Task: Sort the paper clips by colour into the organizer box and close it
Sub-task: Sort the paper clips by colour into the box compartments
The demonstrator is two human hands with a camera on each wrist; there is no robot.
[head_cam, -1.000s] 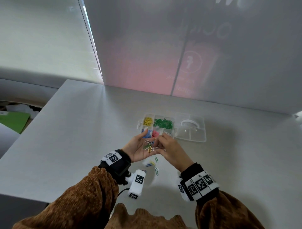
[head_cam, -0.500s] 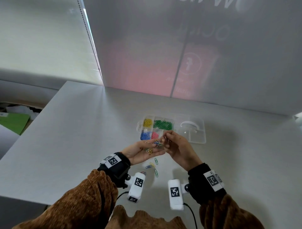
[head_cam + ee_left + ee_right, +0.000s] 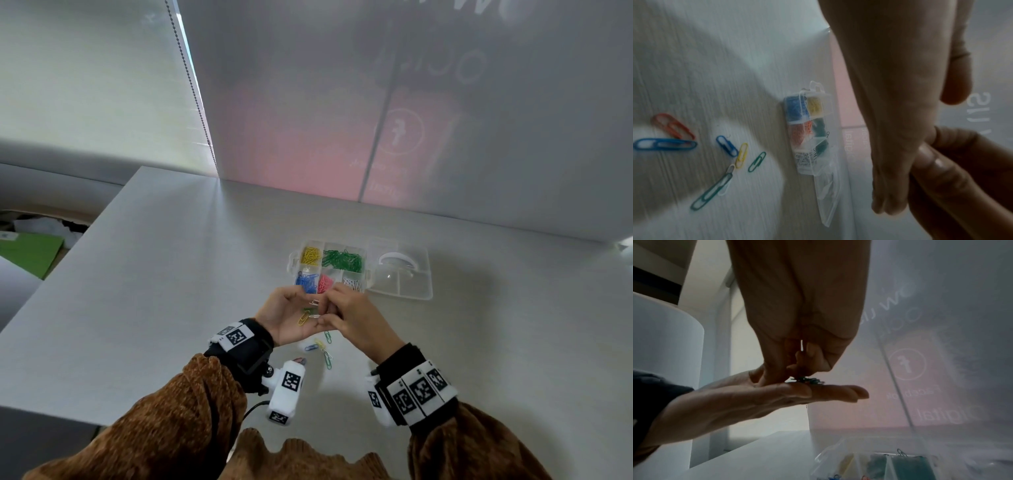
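Observation:
My left hand is held palm up just in front of the organizer box, with a small heap of mixed paper clips lying on it. In the right wrist view the left hand lies flat with straight fingers. My right hand reaches down onto that palm, and its fingertips pinch at the paper clips there. The box holds yellow, green, blue, pink and white clips in separate compartments. Several loose clips lie on the table below my hands, sharper as loose clips in the left wrist view.
The box's clear lid lies open flat to the right of the compartments. A frosted wall panel stands behind the table. The table's left edge drops off toward a green item.
Half a second ago my right hand was raised and turned at the left hand's fingertips near the box. It has come back down onto the left palm, wrist turned over.

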